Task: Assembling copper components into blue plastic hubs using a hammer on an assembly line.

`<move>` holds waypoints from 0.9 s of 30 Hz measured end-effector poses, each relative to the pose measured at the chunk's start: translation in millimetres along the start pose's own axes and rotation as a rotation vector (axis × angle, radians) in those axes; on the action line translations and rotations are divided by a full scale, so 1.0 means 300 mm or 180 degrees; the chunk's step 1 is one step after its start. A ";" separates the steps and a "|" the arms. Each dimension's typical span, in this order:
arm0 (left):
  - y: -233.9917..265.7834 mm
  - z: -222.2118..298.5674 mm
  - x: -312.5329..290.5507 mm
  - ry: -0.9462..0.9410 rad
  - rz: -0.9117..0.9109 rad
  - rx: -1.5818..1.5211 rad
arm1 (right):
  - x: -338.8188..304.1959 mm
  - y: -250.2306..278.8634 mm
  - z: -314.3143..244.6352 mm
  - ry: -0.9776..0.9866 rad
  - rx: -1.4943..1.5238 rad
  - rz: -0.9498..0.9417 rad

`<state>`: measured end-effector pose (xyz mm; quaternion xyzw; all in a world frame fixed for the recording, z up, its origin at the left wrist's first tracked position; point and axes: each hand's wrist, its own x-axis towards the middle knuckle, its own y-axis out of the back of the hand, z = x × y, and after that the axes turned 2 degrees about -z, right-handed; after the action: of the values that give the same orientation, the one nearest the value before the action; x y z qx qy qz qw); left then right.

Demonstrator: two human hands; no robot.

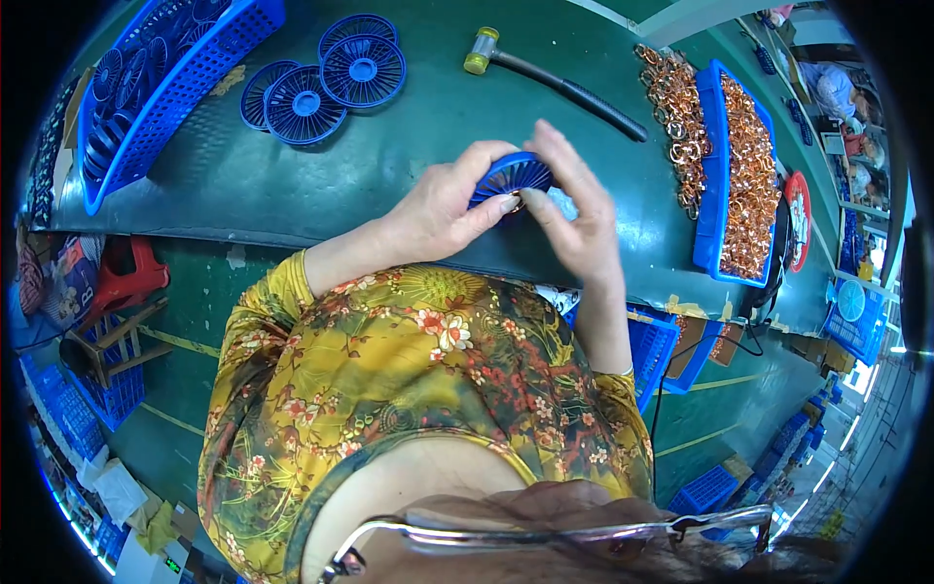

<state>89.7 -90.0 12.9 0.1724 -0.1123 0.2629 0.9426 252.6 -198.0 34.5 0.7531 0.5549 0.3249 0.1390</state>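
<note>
My left hand [449, 200] is closed on the rim of a round blue plastic grille [513, 175], which is tilted above the table. Its thumb presses near the hub, where a small copper-coloured ring [517, 196] partly shows. From the other side, my right hand [581, 209] spans the same grille, thumb against the hub and fingers reaching past the far rim. Its fingertips are slightly blurred. How the ring sits on the hub is mostly hidden by the thumbs.
Several similar blue grilles [362, 70] lie at the back left, beside a blue basket [185, 97] of more. A mallet [555, 83] with yellow faces lies beyond my hands. To the right, copper-coloured rings [671, 107] are heaped beside a filled blue tray [715, 175].
</note>
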 end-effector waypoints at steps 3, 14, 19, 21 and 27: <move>-0.038 -0.028 0.023 -0.0843 0.0409 0.1082 | -0.014 0.096 0.118 -0.0977 0.0697 0.0762; 0.016 -0.043 0.046 -0.0540 -0.0072 0.2146 | -0.040 0.341 0.416 -0.1739 -0.3060 0.1171; 0.214 -0.079 0.080 0.0125 0.1198 0.3578 | -0.052 0.302 0.332 -0.1676 -0.1947 0.0791; 0.270 -0.120 0.067 0.0371 0.1474 0.3814 | -0.038 0.277 0.322 -0.1782 -0.1995 0.0743; 0.309 -0.165 0.014 0.0524 0.0952 0.3938 | -0.025 0.294 0.397 -0.1748 -0.3096 0.1106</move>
<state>49.5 5.3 -6.4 0.6462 0.1101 0.4200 0.6276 393.9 -217.3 -7.0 0.7393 0.1540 0.3532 0.5522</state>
